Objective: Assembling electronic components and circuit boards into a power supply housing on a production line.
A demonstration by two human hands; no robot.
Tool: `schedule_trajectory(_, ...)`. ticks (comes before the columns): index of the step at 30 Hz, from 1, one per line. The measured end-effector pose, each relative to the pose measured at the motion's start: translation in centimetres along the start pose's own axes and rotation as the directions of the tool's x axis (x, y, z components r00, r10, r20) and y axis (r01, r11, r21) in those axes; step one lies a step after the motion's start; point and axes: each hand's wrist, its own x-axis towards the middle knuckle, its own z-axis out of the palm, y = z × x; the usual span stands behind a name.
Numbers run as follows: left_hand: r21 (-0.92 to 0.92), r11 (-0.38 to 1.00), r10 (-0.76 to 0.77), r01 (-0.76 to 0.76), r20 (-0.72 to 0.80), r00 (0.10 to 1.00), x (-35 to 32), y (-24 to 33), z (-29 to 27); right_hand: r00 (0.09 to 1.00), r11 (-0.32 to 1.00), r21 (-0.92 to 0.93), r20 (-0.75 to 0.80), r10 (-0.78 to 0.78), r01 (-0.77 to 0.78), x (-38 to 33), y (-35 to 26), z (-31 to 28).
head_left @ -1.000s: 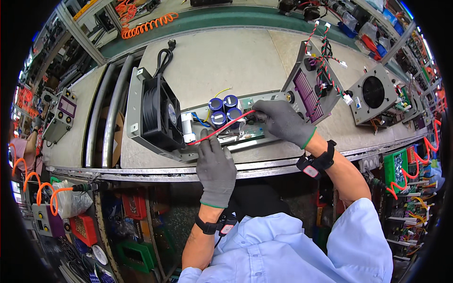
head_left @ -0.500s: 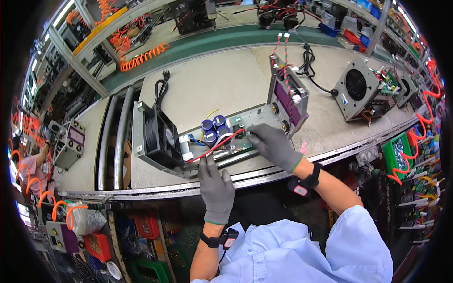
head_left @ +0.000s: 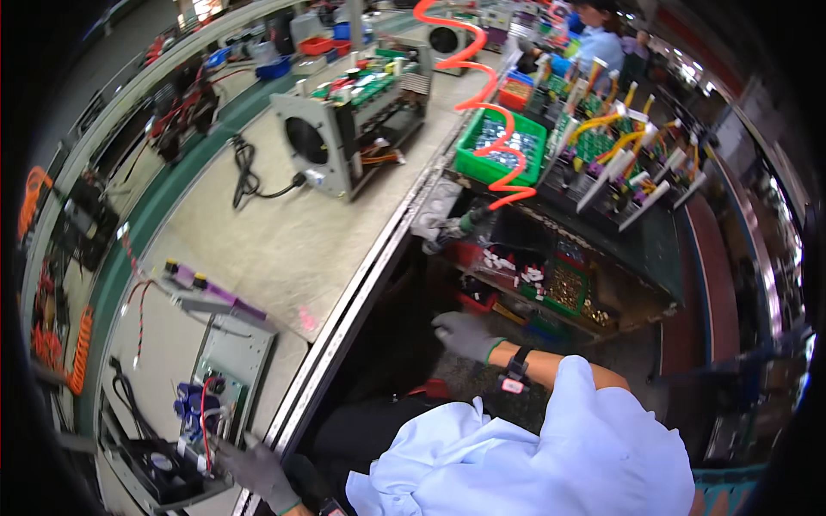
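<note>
My left hand (head_left: 261, 475), in a grey glove, rests at the near edge of an open metal chassis (head_left: 238, 344). Its thumb stands apart from the fingers, which reach the lower end of a red wire (head_left: 204, 421). Inside the chassis, blue-purple capacitors (head_left: 187, 404) sit next to that wire, and a black fan (head_left: 159, 464) stands at the end nearest the left hand. My right hand (head_left: 467, 335), also gloved, hangs off the bench beside the under-bench parts bins. Its fingers look bent but are blurred, and I see nothing clearly in them.
A second fan unit (head_left: 344, 129) with a green circuit board stands farther up the bench (head_left: 267, 258), its black power cord (head_left: 245, 172) beside it. A green bin (head_left: 503, 146) of small parts, a coiled orange hose (head_left: 490, 95) and a lower tray (head_left: 564, 288) of brass-coloured parts lie rightward.
My view has swung right. The right hand has left the chassis and the red wire and is now off the bench by the lower bins. The left hand stays at the chassis edge.
</note>
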Motion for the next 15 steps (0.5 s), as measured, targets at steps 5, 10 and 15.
schedule_trajectory(5, -0.074, 0.982, 0.148, -0.173, -0.261, 0.954, -1.8, -1.2, 0.4, 0.851, 0.886, 0.002, -0.276, 0.447, -0.464, -1.5, 12.8, -5.4)
schedule_trajectory(10, -0.056, 0.911, 0.333, -0.409, -0.486, 0.808, -3.6, 0.7, -0.1, 0.752, 0.829, -0.132, -0.517, 0.41, -0.543, 0.6, 16.5, -9.3)
schedule_trajectory(15, -0.287, 0.896, 0.227, -0.339, -0.361, 0.905, -3.7, 3.1, 0.4, 0.812, 0.704, -0.406, -0.313, 0.492, -0.583, 3.5, 19.3, -9.1)
